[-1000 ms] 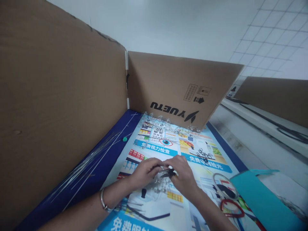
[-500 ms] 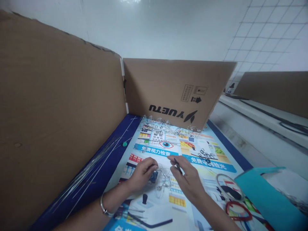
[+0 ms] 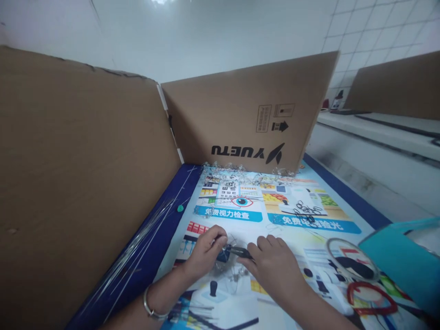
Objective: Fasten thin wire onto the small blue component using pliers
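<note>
My right hand [image 3: 277, 268] is closed around small dark pliers [image 3: 239, 251], their narrow tip pointing left. Opposite it, my left hand [image 3: 205, 252] pinches thumb and forefinger together at the pliers' tip. A thin wire piece seems to be in that pinch, but it is too fine to make out fully. Below the two hands lies a loose tangle of thin clear and silvery wire pieces [image 3: 235, 275] on the printed sheet [image 3: 237, 231]. My left wrist wears a silver bangle.
Cardboard panels [image 3: 85, 160] wall the left and back. Straight wires [image 3: 137, 247] lie along the blue left edge. Small wire pieces [image 3: 233, 174] line the back panel. Black rings [image 3: 305, 213], a wire coil [image 3: 328, 252], a red loop [image 3: 350, 293] and a teal container [image 3: 402, 256] are at right.
My right hand has turned and moved so that the pliers now point left and reach my left fingertips. My left hand stays nearly in place. The camera view has tilted slightly.
</note>
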`<state>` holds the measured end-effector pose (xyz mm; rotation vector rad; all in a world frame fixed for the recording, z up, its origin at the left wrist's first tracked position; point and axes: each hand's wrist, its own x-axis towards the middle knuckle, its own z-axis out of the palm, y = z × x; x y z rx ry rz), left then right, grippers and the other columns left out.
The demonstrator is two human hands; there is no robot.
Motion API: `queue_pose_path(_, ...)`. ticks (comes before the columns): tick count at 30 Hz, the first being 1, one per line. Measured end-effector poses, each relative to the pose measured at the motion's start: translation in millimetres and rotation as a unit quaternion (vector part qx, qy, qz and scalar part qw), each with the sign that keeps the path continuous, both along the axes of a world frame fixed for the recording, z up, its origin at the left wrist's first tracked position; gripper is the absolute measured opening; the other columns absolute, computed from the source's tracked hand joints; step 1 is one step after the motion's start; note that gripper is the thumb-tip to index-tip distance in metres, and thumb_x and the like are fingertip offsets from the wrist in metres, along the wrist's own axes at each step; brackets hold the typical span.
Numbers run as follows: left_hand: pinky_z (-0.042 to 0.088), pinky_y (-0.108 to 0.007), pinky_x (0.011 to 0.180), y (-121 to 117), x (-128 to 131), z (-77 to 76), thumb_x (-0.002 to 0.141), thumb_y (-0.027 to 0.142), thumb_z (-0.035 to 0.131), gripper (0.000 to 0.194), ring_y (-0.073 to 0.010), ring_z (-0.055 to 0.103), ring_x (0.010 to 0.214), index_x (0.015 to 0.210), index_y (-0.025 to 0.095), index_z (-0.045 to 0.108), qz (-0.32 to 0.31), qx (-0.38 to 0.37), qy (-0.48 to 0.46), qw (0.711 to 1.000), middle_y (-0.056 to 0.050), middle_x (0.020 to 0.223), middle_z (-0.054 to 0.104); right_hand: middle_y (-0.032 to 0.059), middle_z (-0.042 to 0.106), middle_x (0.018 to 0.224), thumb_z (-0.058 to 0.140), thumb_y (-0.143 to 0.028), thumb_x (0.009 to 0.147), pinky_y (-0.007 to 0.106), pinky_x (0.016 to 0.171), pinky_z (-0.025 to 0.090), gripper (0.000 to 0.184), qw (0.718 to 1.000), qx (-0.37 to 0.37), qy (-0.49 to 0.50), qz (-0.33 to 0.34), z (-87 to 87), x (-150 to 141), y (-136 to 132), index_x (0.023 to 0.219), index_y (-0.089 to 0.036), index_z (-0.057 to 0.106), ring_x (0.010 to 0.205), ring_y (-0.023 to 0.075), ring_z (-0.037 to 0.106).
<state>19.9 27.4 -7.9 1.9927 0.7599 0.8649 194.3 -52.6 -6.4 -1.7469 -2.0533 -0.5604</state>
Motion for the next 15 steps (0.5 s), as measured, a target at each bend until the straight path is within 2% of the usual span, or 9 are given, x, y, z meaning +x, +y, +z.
queue_pose_path(6,0.034,-0.021,0.061,-3.4,1.0,1.0,0.087,0.026,0.039,0.018,-0.0106,0.042,0.065,0.074,0.017,0.046,-0.005,0.016,0.011,1.000,0.002,0.069,0.045,0.0046,0.054,0.062,0.060,-0.047,0.071,0.031,0.062,0.023,0.028,0.999,-0.025,-0.011,-0.026,0.6,0.4,-1.8,0.063,-0.020,0.059,0.065,0.0183,0.044)
queue_pose_path(15,0.036,-0.025,0.072,-0.5,3.4,2.4,0.087,0.023,0.039,0.017,-0.0137,0.045,0.077,0.074,0.016,0.047,-0.024,0.092,0.000,0.995,-0.002,0.078,0.046,0.0048,0.054,0.063,0.059,-0.046,0.073,0.032,0.063,0.022,0.026,0.999,-0.042,-0.028,-0.013,0.5,-0.2,-1.5,0.066,-0.020,0.059,0.067,0.0192,0.044)
